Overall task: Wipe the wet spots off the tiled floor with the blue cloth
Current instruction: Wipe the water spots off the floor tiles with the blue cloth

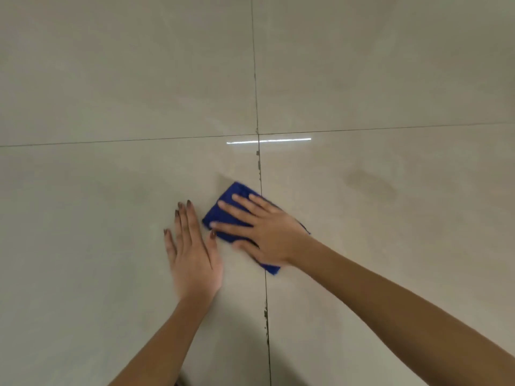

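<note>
A folded blue cloth [223, 218] lies flat on the beige tiled floor [111, 93], across the vertical grout line just below the middle of the view. My right hand [264, 232] presses down on the cloth with fingers spread, covering most of it. My left hand [192, 252] rests palm down on the bare tile right beside the cloth's left edge, fingers together, holding nothing. A faint darker smear [370, 182] shows on the tile to the right of the cloth. Both hands look slightly blurred.
Grout lines [257, 132] cross above the hands, with chipped patches along the vertical joint. A bright strip of reflected light [269, 140] lies across the joint. Glossy tile extends on all sides.
</note>
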